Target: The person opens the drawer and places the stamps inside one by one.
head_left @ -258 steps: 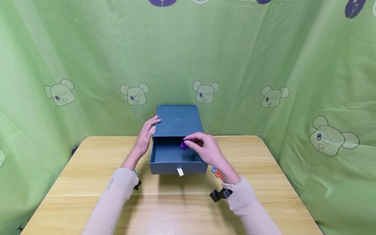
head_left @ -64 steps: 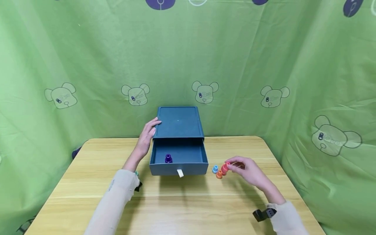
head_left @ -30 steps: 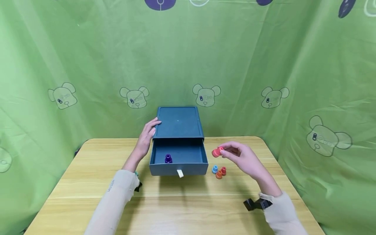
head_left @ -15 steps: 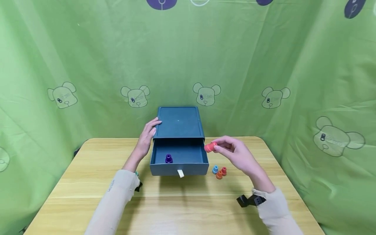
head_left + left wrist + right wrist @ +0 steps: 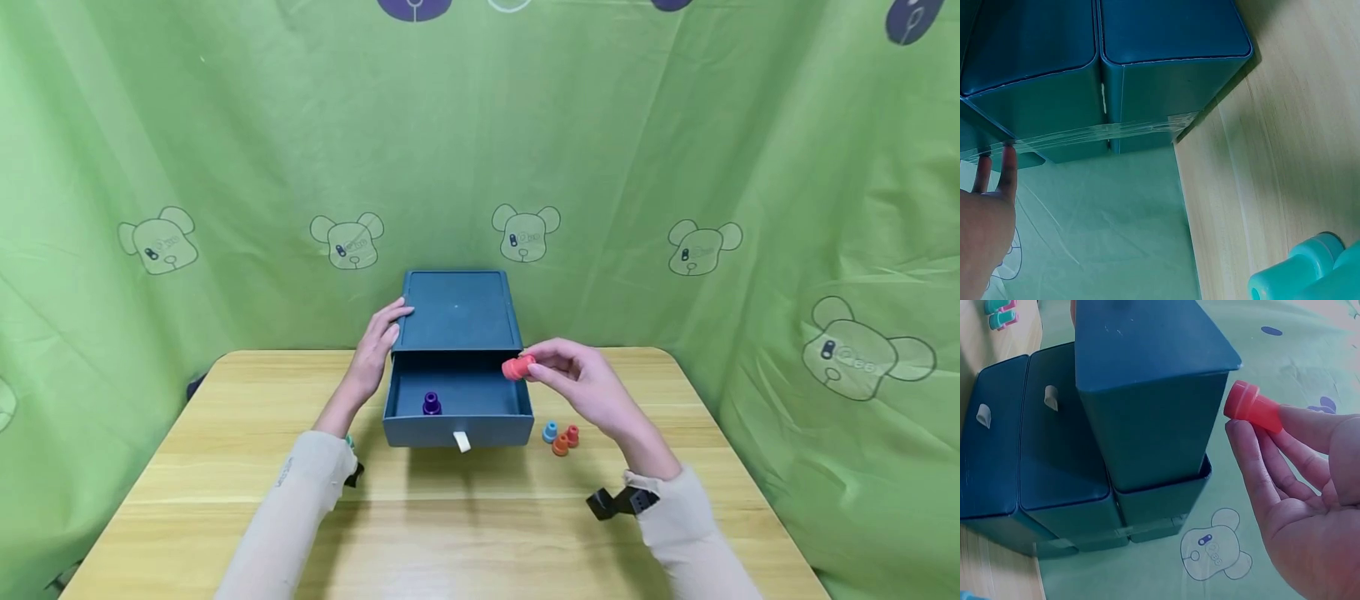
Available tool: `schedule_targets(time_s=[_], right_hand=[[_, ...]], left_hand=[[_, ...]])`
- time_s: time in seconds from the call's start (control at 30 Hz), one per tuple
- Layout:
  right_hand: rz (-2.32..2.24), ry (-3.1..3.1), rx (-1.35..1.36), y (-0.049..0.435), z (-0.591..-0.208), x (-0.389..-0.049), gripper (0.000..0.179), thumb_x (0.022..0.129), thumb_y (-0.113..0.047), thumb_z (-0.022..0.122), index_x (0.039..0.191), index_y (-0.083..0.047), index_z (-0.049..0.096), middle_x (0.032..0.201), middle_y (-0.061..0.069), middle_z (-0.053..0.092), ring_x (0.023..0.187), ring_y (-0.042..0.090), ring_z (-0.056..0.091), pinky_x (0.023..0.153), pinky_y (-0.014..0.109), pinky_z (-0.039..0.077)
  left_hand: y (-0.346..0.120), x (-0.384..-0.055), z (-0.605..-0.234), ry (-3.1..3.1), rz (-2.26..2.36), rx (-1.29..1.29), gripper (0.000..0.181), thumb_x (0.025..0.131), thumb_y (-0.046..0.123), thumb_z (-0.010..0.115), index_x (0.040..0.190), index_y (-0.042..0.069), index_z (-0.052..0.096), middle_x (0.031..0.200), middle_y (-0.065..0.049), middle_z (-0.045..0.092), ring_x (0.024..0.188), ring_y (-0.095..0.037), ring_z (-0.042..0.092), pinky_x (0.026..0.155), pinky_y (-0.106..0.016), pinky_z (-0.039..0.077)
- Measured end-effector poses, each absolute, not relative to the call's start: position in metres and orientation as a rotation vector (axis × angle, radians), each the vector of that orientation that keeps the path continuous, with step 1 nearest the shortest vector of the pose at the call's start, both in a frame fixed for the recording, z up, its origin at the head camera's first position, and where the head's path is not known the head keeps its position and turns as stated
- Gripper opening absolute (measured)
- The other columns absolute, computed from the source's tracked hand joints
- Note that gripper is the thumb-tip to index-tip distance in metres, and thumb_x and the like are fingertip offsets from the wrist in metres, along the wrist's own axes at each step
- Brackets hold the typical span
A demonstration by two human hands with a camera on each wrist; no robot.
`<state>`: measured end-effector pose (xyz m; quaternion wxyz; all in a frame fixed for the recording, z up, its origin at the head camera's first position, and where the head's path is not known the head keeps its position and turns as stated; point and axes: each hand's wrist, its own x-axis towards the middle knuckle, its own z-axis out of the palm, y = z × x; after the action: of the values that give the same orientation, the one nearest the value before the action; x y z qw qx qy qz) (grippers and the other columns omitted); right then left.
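Note:
A dark blue drawer cabinet (image 5: pixel 455 310) stands at the back of the table, its top drawer (image 5: pixel 420 431) pulled out by a white tab. My left hand (image 5: pixel 369 354) rests on the cabinet's left side, fingers extended; the left wrist view shows two fingertips against the wall. Between thumb and fingers, my right hand (image 5: pixel 585 382) pinches a small red stepped plastic piece (image 5: pixel 1249 403) above the drawer's right side. A purple piece (image 5: pixel 431 404) of similar shape stands inside, near the drawer front. Right of the drawer, blue (image 5: pixel 550 432), orange (image 5: pixel 560 445) and red pieces (image 5: pixel 573 435) stand together.
Teal pieces (image 5: pixel 1300 272) stand on the wooden table (image 5: pixel 465 533) near my left wrist. Clear tape (image 5: pixel 1129 130) runs across the stacked drawer units. A green curtain (image 5: pixel 630 150) hangs behind and at both sides.
The purple piece, earlier in my right hand, now stands in the drawer. My right hand has since lifted a red piece from the table and carried it left over the drawer. My left hand stays put.

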<state>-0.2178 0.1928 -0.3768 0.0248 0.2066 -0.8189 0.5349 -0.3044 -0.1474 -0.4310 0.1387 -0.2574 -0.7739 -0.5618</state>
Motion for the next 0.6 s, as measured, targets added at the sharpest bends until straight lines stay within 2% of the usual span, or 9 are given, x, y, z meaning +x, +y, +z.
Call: schedule_targets(time_s=[0.27, 0.4, 0.6], right_hand=[[1.698, -2.531, 0.675, 0.179, -0.378, -0.224, 0.024, 0.099, -0.024, 0.072, 0.12, -0.015, 0.072, 0.111, 0.006, 0.077, 0.106, 0.042, 0.07, 0.09, 0.025, 0.058], [1.699, -2.542, 0.693, 0.171, -0.378, -0.227, 0.022, 0.099, -0.023, 0.072, 0.119, -0.015, 0.073, 0.111, 0.005, 0.077, 0.107, 0.041, 0.07, 0.09, 0.025, 0.057], [1.694, -2.562, 0.723, 0.161, -0.379, -0.231, 0.022, 0.099, -0.022, 0.072, 0.119, -0.013, 0.073, 0.114, 0.007, 0.077, 0.106, 0.036, 0.072, 0.09, 0.025, 0.058]], left_hand=[[-0.148, -0.305, -0.431, -2.23, -1.623, -0.749, 0.044, 0.109, 0.016, 0.038, 0.147, 0.0, 0.052, 0.166, -0.019, 0.034, 0.155, -0.038, 0.026, 0.125, -0.062, 0.018], [-0.148, -0.31, -0.435, -2.229, -1.62, -0.747, 0.044, 0.109, 0.016, 0.038, 0.148, 0.001, 0.051, 0.166, -0.018, 0.033, 0.156, -0.038, 0.026, 0.125, -0.062, 0.017], [-0.153, -0.336, -0.463, -2.204, -1.589, -0.747, 0.043, 0.11, 0.024, 0.038, 0.149, 0.014, 0.054, 0.167, -0.005, 0.035, 0.156, -0.028, 0.028, 0.126, -0.059, 0.018]])
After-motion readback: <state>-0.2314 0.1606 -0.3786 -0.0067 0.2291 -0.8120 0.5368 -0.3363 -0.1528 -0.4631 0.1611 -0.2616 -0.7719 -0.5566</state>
